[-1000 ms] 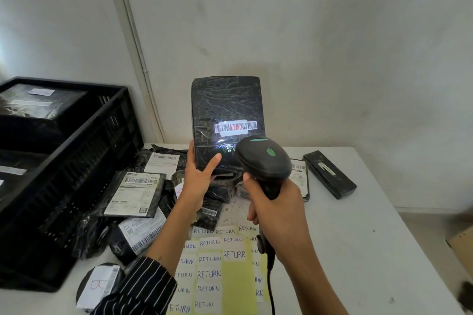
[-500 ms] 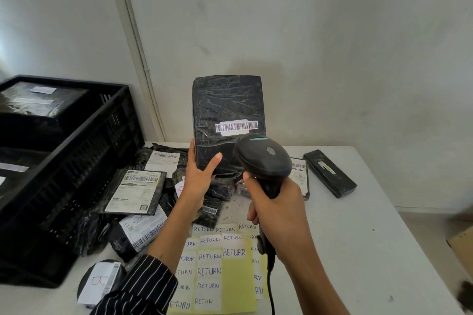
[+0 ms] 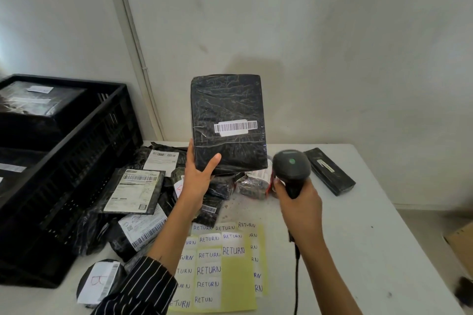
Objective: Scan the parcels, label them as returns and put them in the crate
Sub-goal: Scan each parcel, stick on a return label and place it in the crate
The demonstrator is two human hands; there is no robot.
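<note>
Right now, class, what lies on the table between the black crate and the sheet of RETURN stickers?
In the head view, a heap of black-wrapped parcels with white shipping labels lies between the crate and the sticker sheet; the left forearm crosses above it.

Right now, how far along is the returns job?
Done: a few wrapped parcels sit in the black crate. In hand: the left hand holds up a barcoded parcel, no RETURN label showing; the right hand holds the scanner. Left: the pile on the table and the RETURN stickers.
</note>
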